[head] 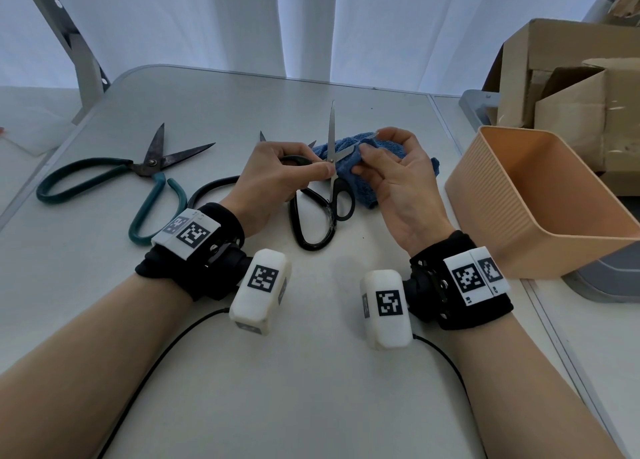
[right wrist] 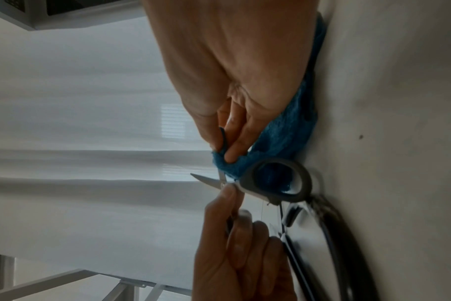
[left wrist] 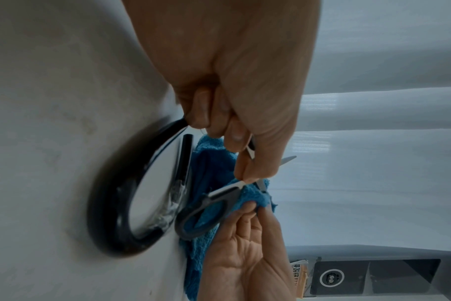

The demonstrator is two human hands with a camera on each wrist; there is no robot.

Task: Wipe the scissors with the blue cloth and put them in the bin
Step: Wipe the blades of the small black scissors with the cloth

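Blue cloth (head: 360, 167) pinched round one blade by right hand (head: 398, 185) | left hand (head: 277, 181) pinches scissors (head: 332, 167) at pivot, steadying | bin (head: 540, 199) at 3 o'clock

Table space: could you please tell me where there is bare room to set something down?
The table is bare between the forearms, nearer than the black-handled scissors, and along its far edge by the curtain. It is crowded mid-table: green-handled scissors, blue cloth, both hands, with the bin at right.
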